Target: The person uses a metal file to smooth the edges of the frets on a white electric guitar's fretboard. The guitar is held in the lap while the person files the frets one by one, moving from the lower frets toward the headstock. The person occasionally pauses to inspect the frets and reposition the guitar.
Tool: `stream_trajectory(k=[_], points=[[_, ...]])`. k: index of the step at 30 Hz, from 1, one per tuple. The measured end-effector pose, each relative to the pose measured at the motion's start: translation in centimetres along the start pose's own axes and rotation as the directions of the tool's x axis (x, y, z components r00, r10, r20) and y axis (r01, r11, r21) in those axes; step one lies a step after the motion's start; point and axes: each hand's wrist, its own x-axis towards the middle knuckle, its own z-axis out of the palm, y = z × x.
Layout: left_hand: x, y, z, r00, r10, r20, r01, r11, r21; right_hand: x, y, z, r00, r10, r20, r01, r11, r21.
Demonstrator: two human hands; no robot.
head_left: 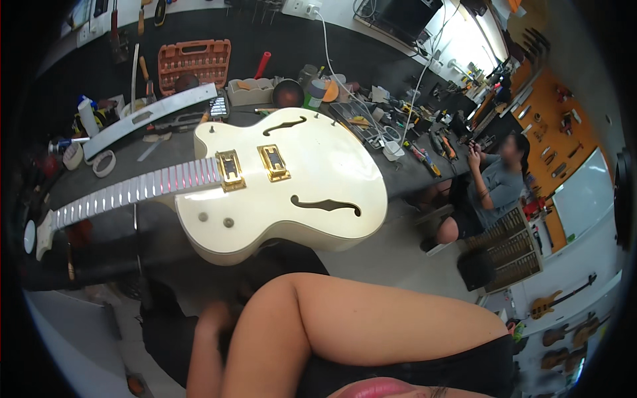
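Note:
A cream hollow-body electric guitar [292, 186] lies flat on the dark workbench [106, 245]. It has two gold pickups and two f-holes, and its neck [126, 192] points left toward the headstock. My left hand [213, 315] is a blur below the bench's front edge, just under the guitar body, and I cannot tell whether it holds anything. My right arm [371, 325] is bent across the bottom of the view with its elbow toward the guitar. Its hand is out of sight.
An orange tool case [194, 63], a long white part [149, 113], tape rolls [103, 162], a black bowl [288, 93] and several hand tools crowd the back of the bench. Another person [494, 186] sits at the right end. Guitars [557, 302] hang on the far wall.

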Motion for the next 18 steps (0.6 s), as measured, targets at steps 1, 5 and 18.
stream_trajectory(k=[1, 5, 18], points=[[0.2, 0.2, 0.0, 1.000, 0.005, -0.006, -0.005, 1.000, 0.004, 0.1, 0.2, 0.1, 1.000, 0.017, 0.006, -0.017, 1.000, 0.010], [0.3, 1.5, 0.2, 0.999, 0.039, -0.031, -0.039, 0.999, 0.007, -0.3, 0.4, 0.8, 0.997, 0.074, 0.028, -0.074, 0.997, 0.003], [2.5, 5.5, 1.3, 0.992, 0.124, 0.018, -0.125, 0.990, 0.061, -1.8, 1.1, 1.1, 0.987, 0.158, -0.007, -0.158, 0.987, -0.013]])
